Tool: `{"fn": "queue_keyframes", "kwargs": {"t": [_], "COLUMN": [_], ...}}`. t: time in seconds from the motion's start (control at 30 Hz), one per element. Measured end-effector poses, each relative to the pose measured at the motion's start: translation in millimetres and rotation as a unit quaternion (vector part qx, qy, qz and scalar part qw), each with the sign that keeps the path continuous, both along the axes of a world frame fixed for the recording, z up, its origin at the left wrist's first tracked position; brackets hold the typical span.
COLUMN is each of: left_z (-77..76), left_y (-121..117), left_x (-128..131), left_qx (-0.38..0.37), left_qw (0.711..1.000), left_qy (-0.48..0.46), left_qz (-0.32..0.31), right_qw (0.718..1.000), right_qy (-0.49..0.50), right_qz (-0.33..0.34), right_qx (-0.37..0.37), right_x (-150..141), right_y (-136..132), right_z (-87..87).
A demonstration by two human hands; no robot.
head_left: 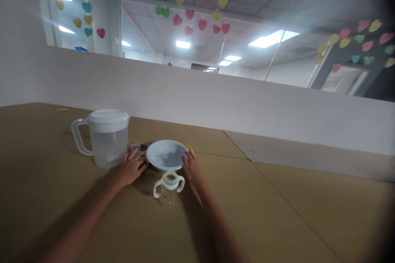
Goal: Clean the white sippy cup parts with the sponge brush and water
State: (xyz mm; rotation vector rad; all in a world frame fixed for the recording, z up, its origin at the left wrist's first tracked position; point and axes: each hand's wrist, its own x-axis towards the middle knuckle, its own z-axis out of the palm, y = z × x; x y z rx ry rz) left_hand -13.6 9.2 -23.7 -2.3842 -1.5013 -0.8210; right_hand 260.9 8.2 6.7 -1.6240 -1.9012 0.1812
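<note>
White-lidded jug (109, 144) stands at nine o'clock from a pale bowl (166, 154), handled bottle (168, 187) at six, left hand (132, 168) at eight, right hand (191, 167) at four, both grips impossible to tell, seemingly a reaching step, any lift calling for a firm hold.

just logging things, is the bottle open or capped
Open: the bottle stands upright, and its neck shows a round opening with no cap over it.
</note>
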Motion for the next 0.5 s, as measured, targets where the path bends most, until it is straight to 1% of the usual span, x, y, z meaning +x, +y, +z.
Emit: {"fn": "queue_keyframes", "kwargs": {"t": [0.1,0.23,0.37,0.5], "left_z": [-2.3,-4.7,-0.6,5.6], "left_y": [-1.0,-0.3,-2.2,-7.0], "left_x": [0.7,0.2,1.7,5.3], "left_qx": [-0.008,-0.014,-0.028,-0.01], "left_qw": [1.0,1.0,0.999,1.0], "left_qy": [0.019,0.016,0.022,0.017], "left_qz": [0.012,0.018,0.004,0.001], "right_qw": [1.0,0.997,0.993,0.992], "right_qy": [0.028,0.07,0.115,0.116], "right_qz": [-0.003,0.018,0.016,0.002], "right_qx": [-0.004,0.014,0.028,0.056], "right_x": [-0.8,-0.8,-2.0,-4.7], "right_y": [1.2,3.2,7.9,9.0], "right_z": [-4.4,-12.1,-18.7,-20.6]}}
